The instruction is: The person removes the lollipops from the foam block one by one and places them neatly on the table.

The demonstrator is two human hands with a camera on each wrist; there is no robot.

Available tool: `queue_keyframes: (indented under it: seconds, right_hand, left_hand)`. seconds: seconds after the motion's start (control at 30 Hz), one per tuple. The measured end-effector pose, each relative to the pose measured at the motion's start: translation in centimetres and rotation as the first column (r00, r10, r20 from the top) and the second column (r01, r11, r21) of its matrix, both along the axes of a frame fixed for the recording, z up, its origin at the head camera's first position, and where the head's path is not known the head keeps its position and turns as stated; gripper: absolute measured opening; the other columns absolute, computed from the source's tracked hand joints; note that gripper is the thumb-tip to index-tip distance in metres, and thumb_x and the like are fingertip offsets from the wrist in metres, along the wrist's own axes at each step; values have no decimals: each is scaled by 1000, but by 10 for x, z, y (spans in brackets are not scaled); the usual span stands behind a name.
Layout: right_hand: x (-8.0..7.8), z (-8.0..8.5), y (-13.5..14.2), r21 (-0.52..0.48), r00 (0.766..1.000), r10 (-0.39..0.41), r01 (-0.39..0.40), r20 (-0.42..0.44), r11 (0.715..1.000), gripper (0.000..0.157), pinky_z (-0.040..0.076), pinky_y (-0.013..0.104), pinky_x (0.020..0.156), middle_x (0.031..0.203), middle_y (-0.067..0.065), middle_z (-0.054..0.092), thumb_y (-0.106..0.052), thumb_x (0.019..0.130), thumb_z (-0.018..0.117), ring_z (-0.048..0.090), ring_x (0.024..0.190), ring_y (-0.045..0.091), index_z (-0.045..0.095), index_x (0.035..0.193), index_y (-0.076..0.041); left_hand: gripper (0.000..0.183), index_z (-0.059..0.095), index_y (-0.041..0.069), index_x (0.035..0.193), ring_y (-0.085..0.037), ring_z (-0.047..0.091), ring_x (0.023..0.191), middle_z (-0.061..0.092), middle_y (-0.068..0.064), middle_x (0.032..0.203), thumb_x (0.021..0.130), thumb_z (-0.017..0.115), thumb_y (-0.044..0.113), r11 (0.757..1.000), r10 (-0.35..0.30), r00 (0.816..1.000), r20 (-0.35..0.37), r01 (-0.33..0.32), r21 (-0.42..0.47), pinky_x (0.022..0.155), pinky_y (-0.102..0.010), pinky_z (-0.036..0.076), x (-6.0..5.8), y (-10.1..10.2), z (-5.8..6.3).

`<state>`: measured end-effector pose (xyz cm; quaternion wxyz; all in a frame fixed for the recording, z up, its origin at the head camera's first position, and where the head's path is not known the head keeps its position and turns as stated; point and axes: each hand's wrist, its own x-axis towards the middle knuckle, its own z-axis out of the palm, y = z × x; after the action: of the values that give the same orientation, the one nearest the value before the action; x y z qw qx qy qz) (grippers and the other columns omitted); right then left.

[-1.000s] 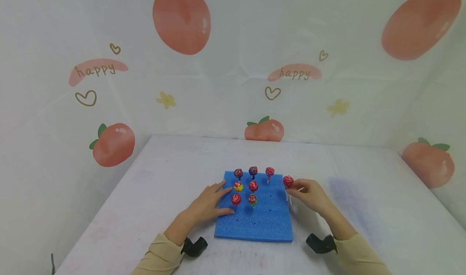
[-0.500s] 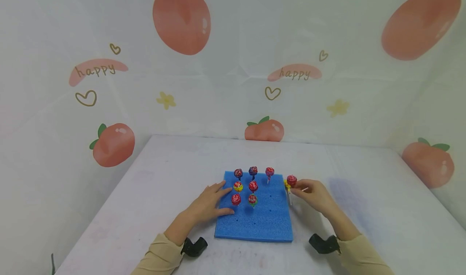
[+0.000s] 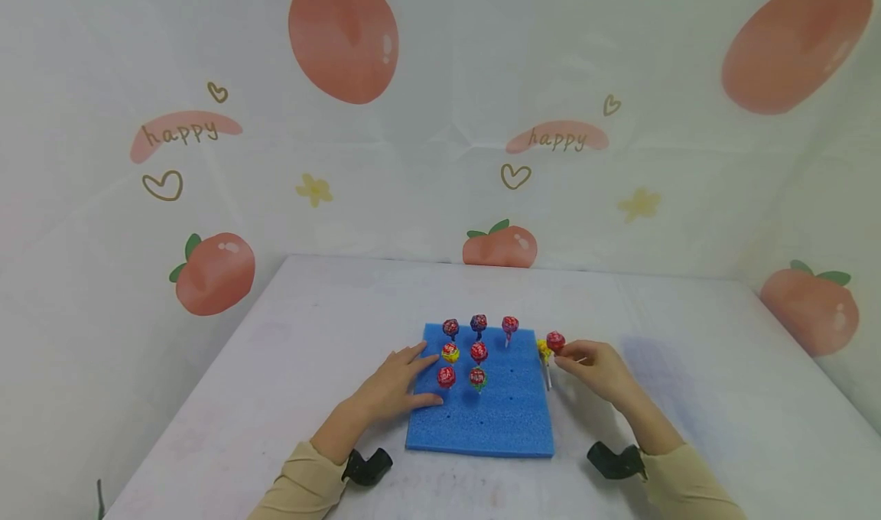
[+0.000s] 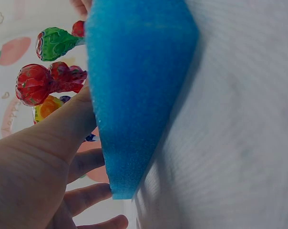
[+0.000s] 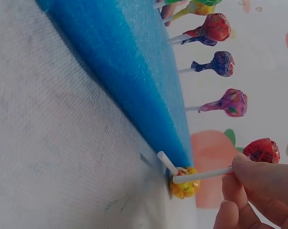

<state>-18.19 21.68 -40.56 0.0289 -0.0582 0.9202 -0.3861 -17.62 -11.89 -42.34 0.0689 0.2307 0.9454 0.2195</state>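
- Nearest are the two beige sleeves [image 3: 296,488], and at each wrist there is a black device [image 3: 614,460] which sticks out inward, low over the table [image 3: 454,493].
- The front edge of the blue foam board [image 3: 509,437] lies between these devices; a strip of white table is before it.
- In the front part of the board are small dark dots [image 3: 481,422], with room above them.
- The left hand [image 3: 388,386] rests at the board's left edge, its fingers spread and loose, the thumb reaching over the top.
- At the right side, the right hand [image 3: 593,368] pinches the stick of the held red lollipop [image 3: 555,341] between thumb and finger, just off the board.
- A yellow lollipop [image 3: 544,350] lies along the right edge, close beside the held one; whether they touch, I cannot tell.
- Seven standing lollipops [image 3: 478,351] fill the left and back of the board: two in front, two in the middle, three behind.
- Beyond the board, the table continues to its far edge, and widely to both sides.
- Farthest is a white backdrop [image 3: 427,176] with printed peaches [image 3: 344,42].
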Motion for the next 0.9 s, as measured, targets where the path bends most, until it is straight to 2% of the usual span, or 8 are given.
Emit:
queue_keyframes:
  seconds: [0.53,0.9]
  right_hand:
    - [-4,-9,9,9,999,-32,32,-1,999,24,51,27,68,103,20,68,-17,87,65,62,87,24,68,100,3]
    - [-8,-10,13,21,998,-56,55,43,998,28,49,25,65,100,21,68,-20,88,65,60,86,23,68,101,5]
  left_hand:
    - [68,46,10,137,-40,31,138,34,-18,149,82,67,44,1000,-4,1000,1,4,2,114,-55,23,0,0,0]
    - [68,46,11,137,-39,31,138,34,-18,149,82,67,44,1000,-4,1000,7,4,0,115,-55,23,-1,0,1]
